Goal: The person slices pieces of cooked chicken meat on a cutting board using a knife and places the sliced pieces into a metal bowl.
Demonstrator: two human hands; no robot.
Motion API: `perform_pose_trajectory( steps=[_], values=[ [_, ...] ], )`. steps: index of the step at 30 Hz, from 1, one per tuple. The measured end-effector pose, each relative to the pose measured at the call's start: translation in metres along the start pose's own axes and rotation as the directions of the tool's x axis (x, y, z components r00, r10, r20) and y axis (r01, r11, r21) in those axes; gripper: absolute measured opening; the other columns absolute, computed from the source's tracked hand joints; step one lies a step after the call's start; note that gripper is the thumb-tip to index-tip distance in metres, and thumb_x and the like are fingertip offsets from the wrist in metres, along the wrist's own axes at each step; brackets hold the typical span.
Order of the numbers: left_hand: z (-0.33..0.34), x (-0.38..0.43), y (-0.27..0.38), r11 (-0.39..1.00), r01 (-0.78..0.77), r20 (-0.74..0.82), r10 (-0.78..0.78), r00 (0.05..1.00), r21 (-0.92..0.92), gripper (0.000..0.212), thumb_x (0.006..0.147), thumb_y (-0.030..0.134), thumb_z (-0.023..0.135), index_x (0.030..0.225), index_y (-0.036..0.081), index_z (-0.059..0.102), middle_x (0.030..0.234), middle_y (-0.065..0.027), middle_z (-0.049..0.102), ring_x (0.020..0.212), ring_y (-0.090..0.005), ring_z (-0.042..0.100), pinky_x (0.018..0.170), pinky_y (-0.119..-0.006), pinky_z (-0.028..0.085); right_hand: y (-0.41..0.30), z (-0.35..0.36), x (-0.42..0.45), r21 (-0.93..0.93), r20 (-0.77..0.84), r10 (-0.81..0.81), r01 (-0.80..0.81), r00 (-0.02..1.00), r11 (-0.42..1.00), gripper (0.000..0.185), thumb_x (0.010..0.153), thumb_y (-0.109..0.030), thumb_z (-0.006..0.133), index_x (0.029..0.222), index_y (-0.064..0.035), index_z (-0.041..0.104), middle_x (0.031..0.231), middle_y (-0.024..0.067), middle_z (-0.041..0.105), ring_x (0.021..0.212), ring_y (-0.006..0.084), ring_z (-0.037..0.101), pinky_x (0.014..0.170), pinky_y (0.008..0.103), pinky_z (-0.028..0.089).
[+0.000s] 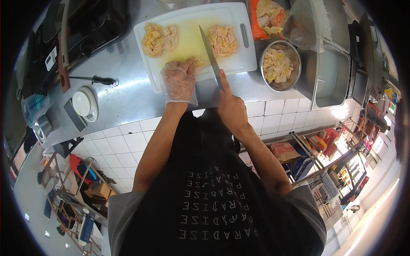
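My left hand [179, 80], in a clear plastic glove, presses with curled fingers on a piece of raw chicken skin [201, 63] near the front edge of a white cutting board [189, 28]. My bare right hand [233, 110] grips a kitchen knife [209, 52], the index finger stretched along its spine. The blade points away from me over the board, just right of that piece. Two heaps of raw chicken skin lie on the board: a yellowish left heap [157, 40] and a right heap [223, 41] beside the blade. The knife's handle is mostly hidden in my palm.
Right of the board stand a steel bowl [297, 65] of chicken skin pieces, an orange-and-clear bag [270, 17] of raw chicken and a deep steel pan [331, 76]. A honing steel [104, 80], a white kitchen scale [85, 102] and a phone-like dark slab [75, 114] lie left.
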State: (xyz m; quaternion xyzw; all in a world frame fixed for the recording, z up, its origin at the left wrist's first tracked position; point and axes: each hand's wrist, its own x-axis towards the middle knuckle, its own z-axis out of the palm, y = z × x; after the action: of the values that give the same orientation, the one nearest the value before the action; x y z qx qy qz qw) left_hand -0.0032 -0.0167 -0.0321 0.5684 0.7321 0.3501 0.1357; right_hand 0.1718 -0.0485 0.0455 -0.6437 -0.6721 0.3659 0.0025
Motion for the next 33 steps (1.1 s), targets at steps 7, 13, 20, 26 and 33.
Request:
perform_pose_trajectory(
  steps=[7,13,20,26,33],
  values=[
    [-0.006,-0.005,-0.001,0.999,0.042,0.030,-0.042,0.999,-0.019,0.020,0.087,0.021,0.079,0.105,0.014,0.083,0.097,-0.0172,0.071,0.092,-0.0344,0.068,0.081,-0.044,0.055,-0.005,0.005,0.000,-0.118,0.075,0.036,-0.027,0.997,0.993,0.089,0.093,0.000,0.054,0.167,-0.0294,0.015,0.070,0.0211,0.066,0.064,0.0451,0.066,0.063,0.0575,0.052],
    [-0.010,-0.002,0.000,0.999,0.024,0.093,-0.021,0.995,-0.034,0.020,0.087,0.020,0.079,0.106,0.013,0.082,0.095,-0.0179,0.072,0.093,-0.0360,0.067,0.082,-0.047,0.054,-0.034,0.002,0.059,-0.077,-0.095,-0.055,0.048,0.994,0.996,0.090,0.093,0.000,0.053,0.167,-0.0293,0.012,0.066,0.0272,0.065,0.064,0.0502,0.066,0.062,0.0623,0.051],
    [-0.006,-0.007,-0.004,0.999,0.008,0.031,-0.007,0.999,-0.033,0.024,0.086,0.025,0.080,0.106,0.012,0.082,0.092,-0.0163,0.072,0.094,-0.0336,0.067,0.082,-0.044,0.053,-0.008,0.008,0.013,-0.115,0.107,0.108,-0.096,0.988,0.989,0.095,0.088,0.001,0.057,0.167,-0.0291,0.014,0.069,0.0220,0.067,0.065,0.0422,0.068,0.061,0.0550,0.054],
    [-0.005,0.003,-0.009,0.996,-0.059,0.118,0.051,0.992,0.064,0.020,0.085,0.020,0.079,0.101,0.009,0.080,0.096,-0.0167,0.070,0.095,-0.0361,0.066,0.083,-0.047,0.052,-0.034,0.002,0.062,-0.119,-0.078,-0.076,0.066,0.994,0.991,0.081,0.100,-0.007,0.050,0.167,-0.0311,0.011,0.069,0.0272,0.067,0.068,0.0497,0.068,0.065,0.0609,0.053],
    [-0.009,-0.001,0.003,0.989,-0.074,0.094,0.062,0.994,0.129,0.015,0.088,0.017,0.074,0.097,0.007,0.071,0.100,-0.0178,0.068,0.097,-0.0390,0.063,0.084,-0.052,0.050,0.002,0.015,0.008,-0.118,0.013,0.008,-0.006,1.000,0.993,0.095,0.089,-0.002,0.058,0.167,-0.0314,0.012,0.067,0.0202,0.066,0.062,0.0410,0.068,0.060,0.0525,0.055]
  ],
)
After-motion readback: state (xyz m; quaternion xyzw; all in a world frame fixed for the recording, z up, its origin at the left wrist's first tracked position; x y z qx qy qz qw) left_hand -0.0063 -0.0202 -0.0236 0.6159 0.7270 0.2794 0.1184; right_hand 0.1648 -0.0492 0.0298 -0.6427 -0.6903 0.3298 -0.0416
